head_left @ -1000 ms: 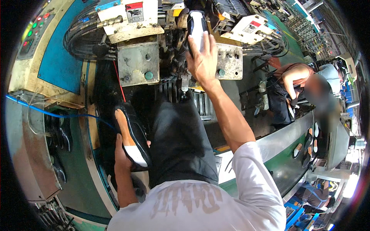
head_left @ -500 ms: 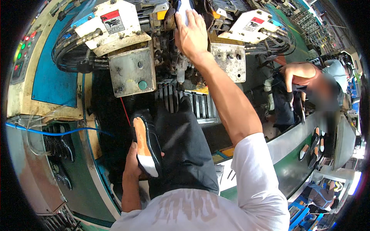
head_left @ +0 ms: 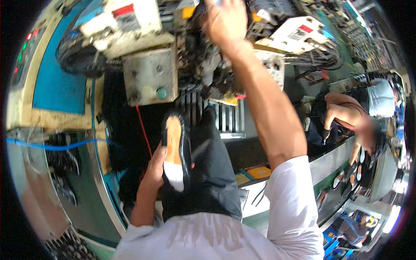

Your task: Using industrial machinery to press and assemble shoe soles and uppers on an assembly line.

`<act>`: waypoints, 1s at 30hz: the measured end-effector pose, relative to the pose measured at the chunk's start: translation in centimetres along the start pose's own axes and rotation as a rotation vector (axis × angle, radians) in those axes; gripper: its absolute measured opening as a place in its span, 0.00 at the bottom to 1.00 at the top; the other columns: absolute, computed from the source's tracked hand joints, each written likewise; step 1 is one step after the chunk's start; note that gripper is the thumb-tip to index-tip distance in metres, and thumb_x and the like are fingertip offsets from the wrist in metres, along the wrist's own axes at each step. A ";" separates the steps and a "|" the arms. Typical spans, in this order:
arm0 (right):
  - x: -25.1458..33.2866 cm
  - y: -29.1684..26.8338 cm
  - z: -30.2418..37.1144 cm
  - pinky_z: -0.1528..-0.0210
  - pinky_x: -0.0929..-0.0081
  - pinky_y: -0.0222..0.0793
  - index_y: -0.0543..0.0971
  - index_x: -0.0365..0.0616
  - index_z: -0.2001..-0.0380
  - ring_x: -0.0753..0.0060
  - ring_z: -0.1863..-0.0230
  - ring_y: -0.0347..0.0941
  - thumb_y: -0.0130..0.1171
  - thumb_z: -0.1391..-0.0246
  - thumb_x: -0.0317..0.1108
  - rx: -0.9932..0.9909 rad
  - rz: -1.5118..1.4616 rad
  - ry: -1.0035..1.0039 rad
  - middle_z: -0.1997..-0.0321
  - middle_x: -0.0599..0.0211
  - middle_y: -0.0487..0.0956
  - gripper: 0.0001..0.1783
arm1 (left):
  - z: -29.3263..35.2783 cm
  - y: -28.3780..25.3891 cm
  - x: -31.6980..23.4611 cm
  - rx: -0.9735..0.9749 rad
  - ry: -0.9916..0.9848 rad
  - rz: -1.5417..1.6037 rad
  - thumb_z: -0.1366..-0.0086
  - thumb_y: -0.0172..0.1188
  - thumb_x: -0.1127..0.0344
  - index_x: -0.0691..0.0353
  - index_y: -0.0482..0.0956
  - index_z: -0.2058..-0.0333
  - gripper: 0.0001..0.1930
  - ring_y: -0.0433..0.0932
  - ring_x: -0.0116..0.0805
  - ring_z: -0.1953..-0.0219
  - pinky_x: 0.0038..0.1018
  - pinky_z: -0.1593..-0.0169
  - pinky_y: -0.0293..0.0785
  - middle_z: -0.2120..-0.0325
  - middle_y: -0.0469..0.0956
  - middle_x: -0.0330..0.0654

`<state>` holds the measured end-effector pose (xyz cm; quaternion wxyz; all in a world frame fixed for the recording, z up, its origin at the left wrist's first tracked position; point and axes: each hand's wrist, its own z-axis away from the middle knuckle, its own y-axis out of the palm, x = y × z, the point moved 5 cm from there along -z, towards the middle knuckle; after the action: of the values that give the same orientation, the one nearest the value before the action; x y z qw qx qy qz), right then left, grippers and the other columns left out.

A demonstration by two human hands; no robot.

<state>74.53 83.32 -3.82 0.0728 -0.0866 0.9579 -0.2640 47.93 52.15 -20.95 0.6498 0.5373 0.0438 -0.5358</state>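
My left hand (head_left: 155,168) is closed around a black shoe (head_left: 174,145) above my dark trousers. The shoe's underside faces up, tan along most of its length and white at the end nearest me. At the top edge my right hand (head_left: 227,27) reaches into the middle of a machine (head_left: 149,77) with greasy metal plates. The picture's edge cuts off its fingers, and motion smears it. A bit of something pale blue shows beside the fingers; I cannot tell what my right hand touches.
Dark shoes (head_left: 65,190) lie on a green surface at the left, below a blue hose (head_left: 56,146). A panel with lit buttons (head_left: 27,50) stands far left. At the right a person (head_left: 346,108) bends over a conveyor (head_left: 333,162) carrying several shoes.
My left hand has moved slightly right with the shoe, which now stands straighter. My right hand has shifted up and right, partly out of the picture. The person at the right reaches toward the shoes.
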 end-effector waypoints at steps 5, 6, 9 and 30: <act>-0.4 -0.8 -0.4 0.23 0.44 0.61 0.79 0.44 0.33 0.34 0.27 0.69 0.64 0.40 0.35 0.166 -0.060 -0.052 0.31 0.39 0.77 0.31 | 1.0 -1.4 -1.4 -0.127 0.153 -0.210 0.18 0.49 0.53 0.61 0.59 0.24 0.32 0.88 0.56 0.50 0.48 0.44 0.88 0.42 0.80 0.54; -0.8 -1.0 -0.2 0.23 0.44 0.61 0.79 0.44 0.33 0.34 0.28 0.69 0.65 0.41 0.34 0.182 -0.061 -0.074 0.31 0.39 0.76 0.32 | 1.5 -2.3 -1.0 -0.165 0.173 -0.235 0.20 0.52 0.53 0.61 0.59 0.24 0.33 0.88 0.55 0.51 0.49 0.44 0.88 0.41 0.79 0.54; 1.9 -3.0 1.1 0.27 0.44 0.66 0.79 0.45 0.32 0.32 0.33 0.71 0.69 0.47 0.30 0.159 -0.220 -0.161 0.32 0.40 0.75 0.36 | 5.4 -4.4 -2.4 -0.363 0.204 -0.186 0.27 0.61 0.55 0.62 0.56 0.20 0.42 0.83 0.48 0.41 0.43 0.38 0.81 0.34 0.75 0.56; 15.6 -10.4 38.7 0.23 0.46 0.64 0.83 0.33 0.39 0.36 0.29 0.73 0.58 0.29 0.36 0.888 -0.626 -0.107 0.32 0.42 0.81 0.22 | 56.0 -33.2 21.2 -1.996 -0.108 -0.454 0.26 0.62 0.44 0.62 0.47 0.17 0.50 0.66 0.57 0.24 0.44 0.24 0.61 0.27 0.66 0.69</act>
<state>67.82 52.24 -32.83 0.0692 -0.3418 0.6777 -0.6474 3.10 1.67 -32.52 0.6850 -0.2944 0.5412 -0.3889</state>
